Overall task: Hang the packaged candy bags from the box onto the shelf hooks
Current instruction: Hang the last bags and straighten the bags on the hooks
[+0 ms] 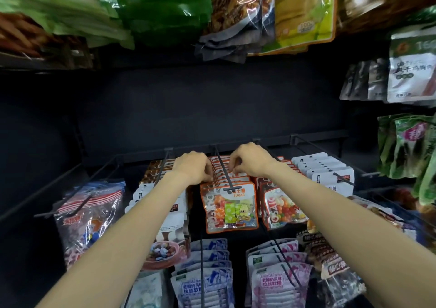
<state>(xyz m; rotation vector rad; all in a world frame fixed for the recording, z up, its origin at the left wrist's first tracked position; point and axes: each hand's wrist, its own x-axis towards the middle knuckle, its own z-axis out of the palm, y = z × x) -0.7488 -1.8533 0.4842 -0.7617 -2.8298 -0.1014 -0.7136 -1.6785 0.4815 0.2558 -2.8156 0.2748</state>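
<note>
You are standing at a shop's snack display; a dark back panel (212,99) carries rows of metal peg hooks (225,173), each loaded with many identical printed candy bags (230,209); more packets, like dried mango pouches (304,12), hang overhead.

Yellow mango pouches (304,12) and green bags (151,7) hang on the upper row, above the hands. White jerky packs (411,71) and green pouches (405,147) hang well right of the right hand. Blue-and-white soft-candy bags (203,281) and pink ones (278,281) hang below the forearms. A striped clear bag (87,215) hangs left of the left forearm.
</note>
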